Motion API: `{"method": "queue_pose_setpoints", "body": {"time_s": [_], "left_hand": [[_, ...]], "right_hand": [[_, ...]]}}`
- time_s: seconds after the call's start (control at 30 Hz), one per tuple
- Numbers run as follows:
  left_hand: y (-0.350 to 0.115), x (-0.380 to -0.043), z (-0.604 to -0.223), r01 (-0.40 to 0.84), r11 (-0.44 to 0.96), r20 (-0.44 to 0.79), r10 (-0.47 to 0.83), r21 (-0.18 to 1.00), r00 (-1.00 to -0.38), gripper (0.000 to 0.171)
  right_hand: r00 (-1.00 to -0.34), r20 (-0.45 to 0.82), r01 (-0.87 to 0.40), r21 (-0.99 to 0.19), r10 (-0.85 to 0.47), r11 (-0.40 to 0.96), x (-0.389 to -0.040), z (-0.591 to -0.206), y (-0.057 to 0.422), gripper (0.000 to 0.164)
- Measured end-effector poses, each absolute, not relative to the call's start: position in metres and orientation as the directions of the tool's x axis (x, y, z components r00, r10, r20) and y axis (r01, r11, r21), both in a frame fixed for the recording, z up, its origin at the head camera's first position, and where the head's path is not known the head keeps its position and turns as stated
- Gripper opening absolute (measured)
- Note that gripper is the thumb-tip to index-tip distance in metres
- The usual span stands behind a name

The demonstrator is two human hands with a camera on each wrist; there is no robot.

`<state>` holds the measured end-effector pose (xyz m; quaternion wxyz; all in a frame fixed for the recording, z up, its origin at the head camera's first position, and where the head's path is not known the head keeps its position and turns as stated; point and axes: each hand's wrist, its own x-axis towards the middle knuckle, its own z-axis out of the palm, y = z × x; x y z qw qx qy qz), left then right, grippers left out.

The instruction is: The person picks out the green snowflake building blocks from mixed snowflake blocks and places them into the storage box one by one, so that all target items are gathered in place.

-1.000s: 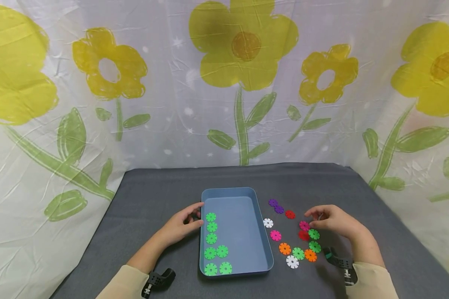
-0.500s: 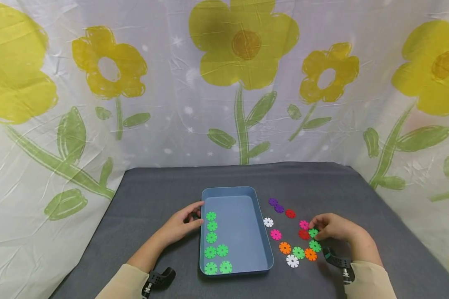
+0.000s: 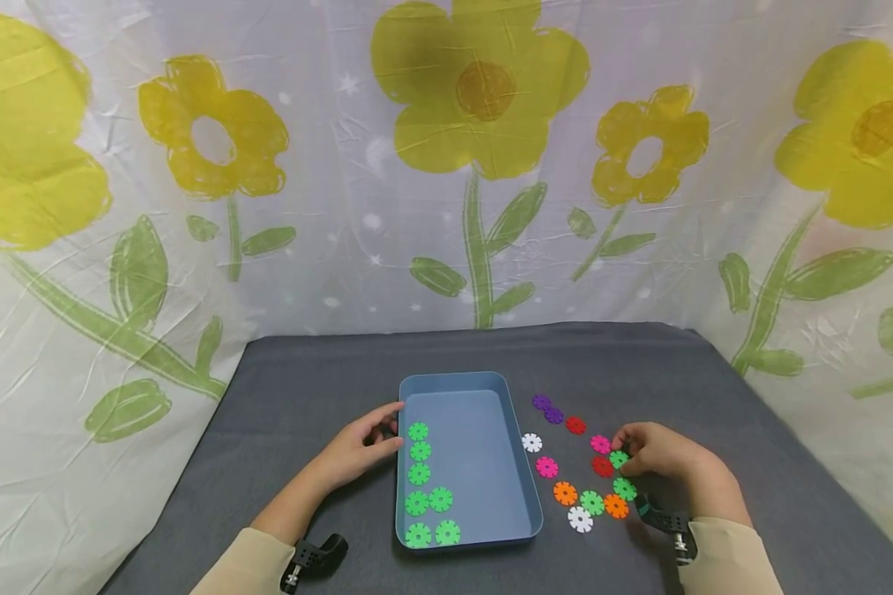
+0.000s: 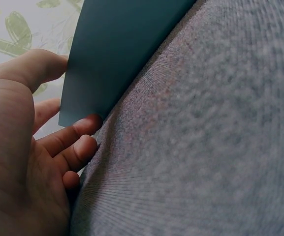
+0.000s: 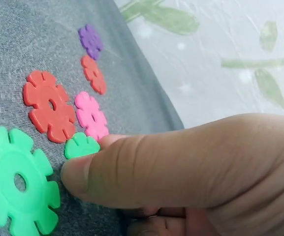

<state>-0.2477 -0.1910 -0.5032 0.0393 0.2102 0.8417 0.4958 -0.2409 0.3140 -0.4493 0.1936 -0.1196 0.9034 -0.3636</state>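
My left hand rests against the left side of a blue tray, its thumb and index finger touching the rim. In the left wrist view the remaining fingers curl loosely by the tray's outer wall. Several green snowflake discs lie along the tray's left side and near corner. On the right, my right hand pinches a green snowflake disc between thumb and finger, which partly cover it. Beside it lie a red disc, a pink disc and another green disc.
Between tray and right hand are scattered purple discs, white discs, orange discs, a pink disc and a loose green disc. Grey cloth covers the table; a flowered curtain hangs behind.
My right hand has come nearer from beside the pink disc to the green disc, and its thumb and finger have closed on it. The left hand stays at the tray.
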Motion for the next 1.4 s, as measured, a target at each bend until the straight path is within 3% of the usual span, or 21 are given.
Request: {"method": "queue_pose_setpoints", "body": {"time_s": [0.47,0.77,1.4], "left_hand": [[-0.191,-0.247,-0.504,0.318,0.416,0.152,0.384,0.852,-0.911,0.059],[-0.189,-0.246,-0.502,0.332,0.424,0.156,0.398,0.843,-0.904,0.060],[-0.192,-0.248,-0.507,0.329,0.418,0.151,0.404,0.847,-0.902,0.061]], "right_hand": [[-0.953,-0.114,-0.168,-0.575,-0.282,0.800,-0.246,-0.457,0.308,0.024],[-0.972,-0.064,-0.160,-0.532,-0.228,0.831,-0.244,-0.440,0.303,0.024],[-0.921,0.155,-0.381,-0.555,-0.358,0.740,-0.225,-0.390,0.260,0.022]]}}
